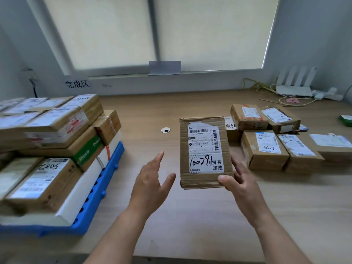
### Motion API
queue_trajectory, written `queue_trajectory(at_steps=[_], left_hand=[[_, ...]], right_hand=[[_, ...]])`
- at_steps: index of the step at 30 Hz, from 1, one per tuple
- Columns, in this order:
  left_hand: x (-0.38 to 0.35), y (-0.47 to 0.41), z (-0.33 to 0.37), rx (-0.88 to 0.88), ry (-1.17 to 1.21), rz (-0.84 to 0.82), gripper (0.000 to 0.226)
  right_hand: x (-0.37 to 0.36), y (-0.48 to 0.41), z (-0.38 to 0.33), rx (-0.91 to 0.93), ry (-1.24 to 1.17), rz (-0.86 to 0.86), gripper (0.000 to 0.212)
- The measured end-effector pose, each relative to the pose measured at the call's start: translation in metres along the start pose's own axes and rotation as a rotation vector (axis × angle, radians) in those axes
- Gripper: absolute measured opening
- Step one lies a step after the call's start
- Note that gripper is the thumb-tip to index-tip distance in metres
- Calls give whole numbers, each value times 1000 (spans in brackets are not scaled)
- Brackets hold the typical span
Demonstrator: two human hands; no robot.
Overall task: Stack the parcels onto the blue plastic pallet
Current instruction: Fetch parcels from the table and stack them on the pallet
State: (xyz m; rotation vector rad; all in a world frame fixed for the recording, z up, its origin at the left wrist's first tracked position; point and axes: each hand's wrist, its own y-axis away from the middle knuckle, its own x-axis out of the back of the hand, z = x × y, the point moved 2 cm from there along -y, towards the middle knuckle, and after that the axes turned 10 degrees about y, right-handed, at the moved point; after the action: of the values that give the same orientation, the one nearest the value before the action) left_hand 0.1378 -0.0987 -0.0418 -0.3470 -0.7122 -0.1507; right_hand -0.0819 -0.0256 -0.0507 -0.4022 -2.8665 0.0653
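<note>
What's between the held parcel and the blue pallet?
Head view: only the open left hand, over bare table, separates parcel and pallet; a small round disc lies farther back.

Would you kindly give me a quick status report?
Right hand grips labelled parcel, left hand open beside it. Blue pallet part-stacked at left. Nothing blocks the way.

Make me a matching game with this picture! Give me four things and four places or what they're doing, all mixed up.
Things:
1. parcel marked 10029
2. blue pallet
3. white router
4. left hand

Places or states:
A. far right end of the table, by the wall
B. under the stacked parcels on the left
C. open, holding nothing
D. gripped by the right hand

Pairs: 1-D, 2-B, 3-A, 4-C
</note>
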Motion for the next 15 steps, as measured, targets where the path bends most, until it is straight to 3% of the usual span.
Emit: queue_trajectory(at_steps=[8, 15], left_hand=[[43, 18, -17, -85, -96, 76, 74], [118, 71, -65, -72, -128, 118, 74]], right_hand=[[-39, 29, -30, 15, -7, -3, 90], [-116, 70, -67, 62, 33, -77, 86]])
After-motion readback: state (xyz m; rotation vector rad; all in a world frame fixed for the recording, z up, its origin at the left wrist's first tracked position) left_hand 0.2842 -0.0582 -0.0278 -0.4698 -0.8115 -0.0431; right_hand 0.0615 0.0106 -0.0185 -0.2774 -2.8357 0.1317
